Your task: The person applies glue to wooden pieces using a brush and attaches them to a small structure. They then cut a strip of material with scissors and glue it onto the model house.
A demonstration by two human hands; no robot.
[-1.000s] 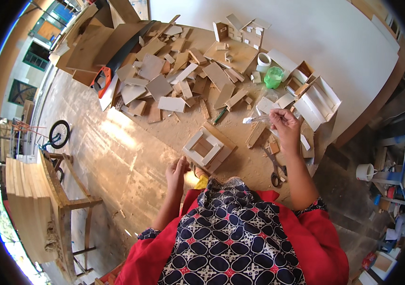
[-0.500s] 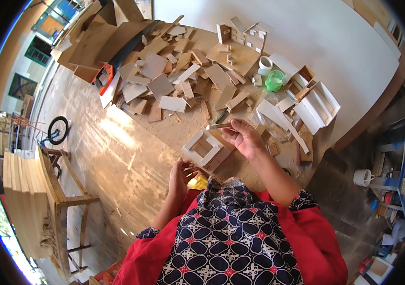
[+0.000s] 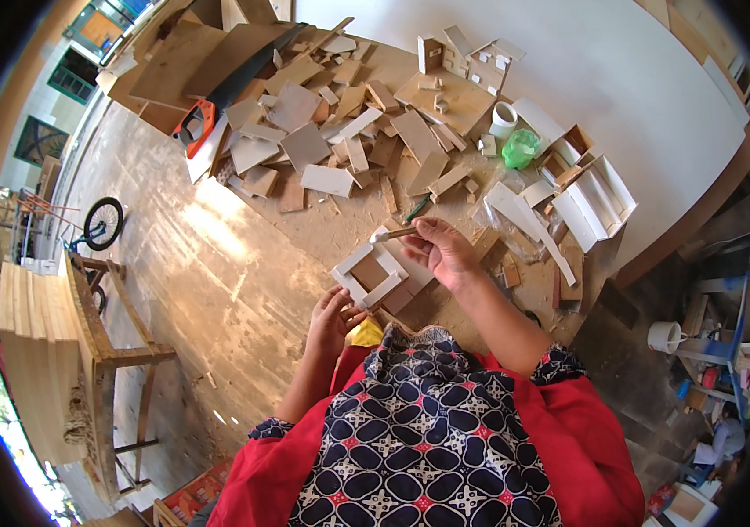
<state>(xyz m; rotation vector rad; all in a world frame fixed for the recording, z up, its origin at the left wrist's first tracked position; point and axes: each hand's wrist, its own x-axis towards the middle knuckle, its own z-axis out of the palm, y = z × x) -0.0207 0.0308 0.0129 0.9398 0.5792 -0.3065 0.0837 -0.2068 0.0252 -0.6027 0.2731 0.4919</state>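
In my right hand (image 3: 447, 253) a slim brush (image 3: 403, 233) with a whitish tip is pinched between thumb and fingers. Its tip is over the far edge of a small square wooden frame (image 3: 390, 284), white along the top with an open brown middle. At the near left corner of this frame, my left hand (image 3: 331, 322) has its bent fingers on the edge. Beneath and beside the frame lie pale and brown wood pieces, partly covered by it. A yellow item (image 3: 366, 332) shows beside my left hand, its kind unclear.
Wood offcuts (image 3: 304, 145) are heaped beyond my hands, with an orange-handled saw (image 3: 199, 127) at their left. To the right are a green plastic container (image 3: 521, 149), a white cup (image 3: 504, 119) and a white compartmented box (image 3: 599, 198). A wooden stand (image 3: 133, 354) is far left.
The frame has turned and shifted slightly left, and my left hand has come up onto its corner. The brush stays in my right hand, its tip a little further left.
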